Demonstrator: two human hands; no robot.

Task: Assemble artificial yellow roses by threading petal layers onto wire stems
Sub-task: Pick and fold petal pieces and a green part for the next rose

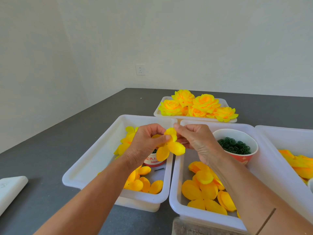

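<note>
Pinching petal layer (171, 146), left hand (145, 143), right hand (198, 141), fingers (166, 137) curled, stem seemingly hidden.

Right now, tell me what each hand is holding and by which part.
Both hands hold one yellow petal layer. The left hand pinches it near its centre; the right hand grips its upper right side, fingers at the top petal.

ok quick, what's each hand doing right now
Left hand: pinching the petal layer between thumb and fingers.
Right hand: fingers curled at the same petal layer's far side, apparently gripping it.
</note>
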